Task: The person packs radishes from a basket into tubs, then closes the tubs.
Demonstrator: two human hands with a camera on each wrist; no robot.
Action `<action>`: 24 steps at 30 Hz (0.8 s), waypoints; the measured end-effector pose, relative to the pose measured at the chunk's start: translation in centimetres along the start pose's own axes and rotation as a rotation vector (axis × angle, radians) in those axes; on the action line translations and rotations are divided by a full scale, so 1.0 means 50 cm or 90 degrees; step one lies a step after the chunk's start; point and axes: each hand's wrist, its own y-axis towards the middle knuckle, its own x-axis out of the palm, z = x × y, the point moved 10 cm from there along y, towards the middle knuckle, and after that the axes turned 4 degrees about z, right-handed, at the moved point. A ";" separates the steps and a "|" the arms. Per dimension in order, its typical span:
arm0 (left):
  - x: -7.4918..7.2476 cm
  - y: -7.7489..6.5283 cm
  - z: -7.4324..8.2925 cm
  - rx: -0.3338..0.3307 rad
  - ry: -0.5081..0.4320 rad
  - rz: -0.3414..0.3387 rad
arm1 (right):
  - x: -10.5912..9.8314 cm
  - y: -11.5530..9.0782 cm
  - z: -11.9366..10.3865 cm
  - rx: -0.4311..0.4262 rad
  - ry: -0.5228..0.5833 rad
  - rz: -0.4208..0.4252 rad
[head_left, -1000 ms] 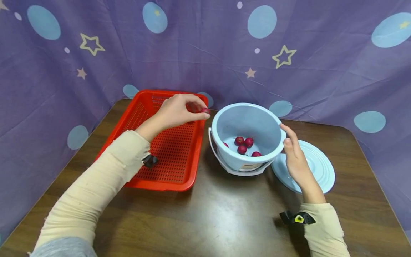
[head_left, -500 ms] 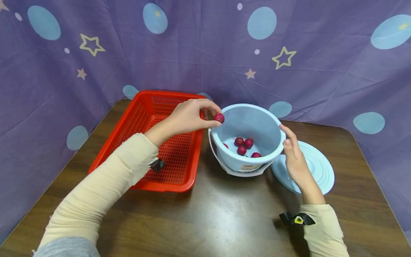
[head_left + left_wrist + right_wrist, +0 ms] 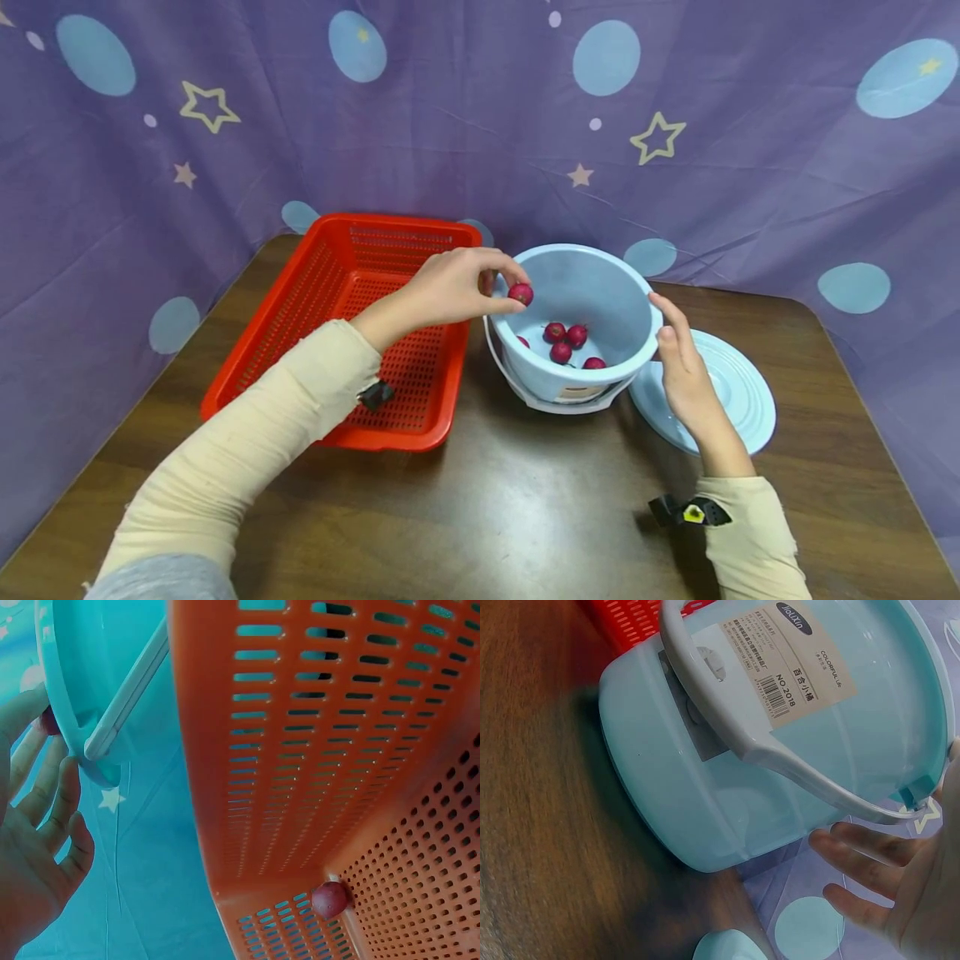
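Observation:
My left hand [image 3: 459, 287] pinches a small red radish [image 3: 521, 294] between thumb and fingertips, over the left rim of the light-blue bucket [image 3: 540, 375]. Several radishes [image 3: 560, 352] lie on the bucket's floor. With straight, relaxed fingers, my right hand [image 3: 686, 375] touches the bucket's right rim; the right wrist view shows its fingers [image 3: 866, 862] alongside the outer wall. A red perforated basket [image 3: 448, 392] stands left of the bucket, beneath my left forearm. One radish [image 3: 330, 900] sits in a basket corner in the left wrist view.
A light-blue round lid [image 3: 731, 375] lies flat on the wooden table [image 3: 510, 508], right of the bucket. The bucket's pale handle [image 3: 566, 407] hangs down at its front. Behind the table hangs a purple patterned curtain [image 3: 465, 125].
My left hand has carried the radish rightward, from above the basket's right edge to over the bucket's left rim. The right hand stays at the bucket's right rim.

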 end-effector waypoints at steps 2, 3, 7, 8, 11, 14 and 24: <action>0.001 -0.001 -0.001 0.003 -0.002 0.002 | 0.001 0.000 0.000 -0.001 0.000 0.000; 0.000 -0.001 -0.001 0.006 -0.004 0.004 | 0.002 0.000 0.001 -0.001 0.001 0.000; -0.003 -0.001 -0.002 0.017 -0.016 0.020 | 0.002 0.000 0.002 0.000 -0.001 -0.001; -0.005 -0.001 -0.003 0.018 -0.019 0.023 | 0.002 0.000 0.002 0.000 -0.002 -0.002; -0.010 0.001 -0.009 0.020 -0.024 0.036 | 0.001 0.000 0.001 0.000 -0.003 -0.002; -0.016 0.003 -0.019 0.019 -0.045 0.045 | -0.001 0.000 0.000 -0.002 -0.003 0.001; -0.034 0.008 -0.092 0.014 -0.127 0.074 | -0.001 0.002 0.005 0.001 0.001 0.005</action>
